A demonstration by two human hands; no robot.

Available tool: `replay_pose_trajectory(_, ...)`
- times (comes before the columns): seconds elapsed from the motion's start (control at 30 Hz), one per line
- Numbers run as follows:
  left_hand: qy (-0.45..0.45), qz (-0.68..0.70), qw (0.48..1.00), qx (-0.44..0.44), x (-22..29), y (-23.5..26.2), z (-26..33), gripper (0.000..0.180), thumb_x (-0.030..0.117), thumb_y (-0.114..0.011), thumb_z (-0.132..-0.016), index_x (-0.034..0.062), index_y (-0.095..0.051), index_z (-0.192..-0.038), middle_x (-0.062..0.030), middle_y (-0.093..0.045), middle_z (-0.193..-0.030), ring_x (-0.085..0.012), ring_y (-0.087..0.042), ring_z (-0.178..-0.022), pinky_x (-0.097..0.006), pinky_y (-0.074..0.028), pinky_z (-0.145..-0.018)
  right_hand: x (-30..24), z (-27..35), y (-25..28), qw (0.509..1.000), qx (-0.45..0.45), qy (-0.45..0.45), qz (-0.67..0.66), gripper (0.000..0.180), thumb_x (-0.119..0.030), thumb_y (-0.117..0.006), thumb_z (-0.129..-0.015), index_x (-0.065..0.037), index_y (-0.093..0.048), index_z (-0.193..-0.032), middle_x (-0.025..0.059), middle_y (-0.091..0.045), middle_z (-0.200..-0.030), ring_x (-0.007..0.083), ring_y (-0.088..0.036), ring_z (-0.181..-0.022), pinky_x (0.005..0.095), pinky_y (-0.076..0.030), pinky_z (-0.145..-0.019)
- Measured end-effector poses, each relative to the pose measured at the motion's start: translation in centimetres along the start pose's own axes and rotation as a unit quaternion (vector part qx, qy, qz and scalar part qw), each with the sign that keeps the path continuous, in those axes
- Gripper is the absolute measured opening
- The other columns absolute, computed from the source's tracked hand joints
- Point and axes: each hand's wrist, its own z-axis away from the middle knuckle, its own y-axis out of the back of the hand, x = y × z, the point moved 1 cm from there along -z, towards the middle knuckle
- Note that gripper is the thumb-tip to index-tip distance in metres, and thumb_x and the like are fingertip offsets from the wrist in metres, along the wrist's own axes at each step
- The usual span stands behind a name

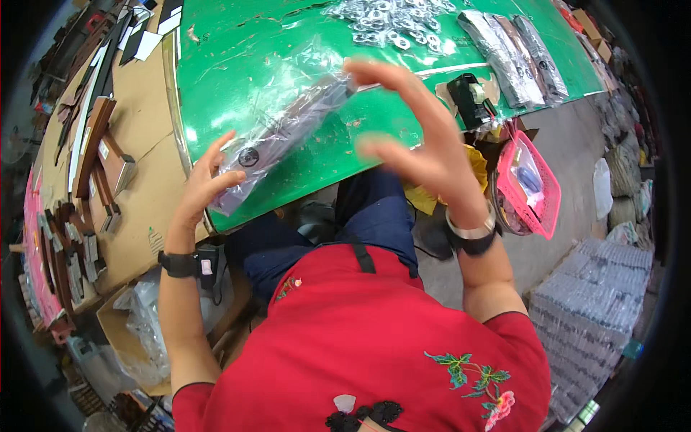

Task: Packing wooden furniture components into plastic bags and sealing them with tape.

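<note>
- Clear-wrapped package (277, 137): slanted on the green counter's (223, 86) near left part.
- Left hand (198, 189): grip holding the package's near end, at the counter's left corner.
- Right hand (435, 158): grip wide, blurred, above the counter; contact cannot be told.
- Metal rings (392, 21): counter's far side.
- Pink basket (550, 209): beside counter's near edge.

Glare on green table (237, 47); right hand (440, 160) blurred.

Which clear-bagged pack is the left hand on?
The bagged pack slanting over the near-left corner of the green table, with the left hand at its near end. The other packs lie grouped at the far right, no hand on them.
</note>
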Motion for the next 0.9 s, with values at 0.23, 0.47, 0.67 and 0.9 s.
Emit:
replay_pose_trajectory(0.23,0.172,0.301,0.927,-0.144,-1.6,0.4,2.6,0.092,0.033,-0.08,-0.077,-0.005,-0.043,-0.151,-0.0123,-0.059,-0.141,-0.0172,-0.06,-0.124,-0.031,-0.045,-0.108,10.5,-1.3,-0.9,0.929,-0.141,-0.319,-0.124,0.09,-0.048,-0.081,-0.087,0.003,-0.044,-0.152,0.0157,-0.06,-0.141,0.0203,-0.059,-0.123,0.0349,-0.048,-0.105)
replay_pose_trajectory(0.47,0.053,0.227,0.962,-0.142,1.2,1.4,0.2,0.094,0.036,-0.081,-0.075,-0.0049,-0.045,-0.151,-0.012,-0.06,-0.14,-0.0186,-0.057,-0.126,-0.031,-0.043,-0.108,13.0,4.3,-4.5,0.841,0.021,-0.313,-0.441,0.079,-0.036,-0.073,-0.097,0.0,-0.036,-0.157,0.0161,-0.052,-0.15,0.0218,-0.055,-0.133,0.0393,-0.047,-0.11)
replay_pose_trajectory(0.67,-0.076,0.091,0.988,-0.099,6.3,1.5,1.4,0.093,0.028,-0.081,-0.071,-0.0028,-0.046,-0.152,-0.0118,-0.058,-0.143,-0.0195,-0.054,-0.131,-0.032,-0.037,-0.113,9.8,3.8,-9.2,0.756,0.078,-0.34,-0.554,0.053,-0.018,-0.076,-0.094,-0.002,-0.051,-0.138,0.0061,-0.059,-0.13,0.0157,-0.06,-0.113,0.0399,-0.048,-0.11)
replay_pose_trajectory(0.9,-0.16,0.065,0.985,0.02,6.8,0.0,3.7,0.099,0.021,-0.08,-0.065,-0.0004,-0.044,-0.154,-0.0122,-0.063,-0.133,-0.0205,-0.062,-0.12,-0.033,-0.042,-0.107,5.7,3.6,-8.5,0.767,0.106,-0.266,-0.574,0.068,-0.02,-0.081,-0.089,-0.003,-0.047,-0.145,0.0065,-0.06,-0.135,0.0187,-0.057,-0.127,0.036,-0.045,-0.111)
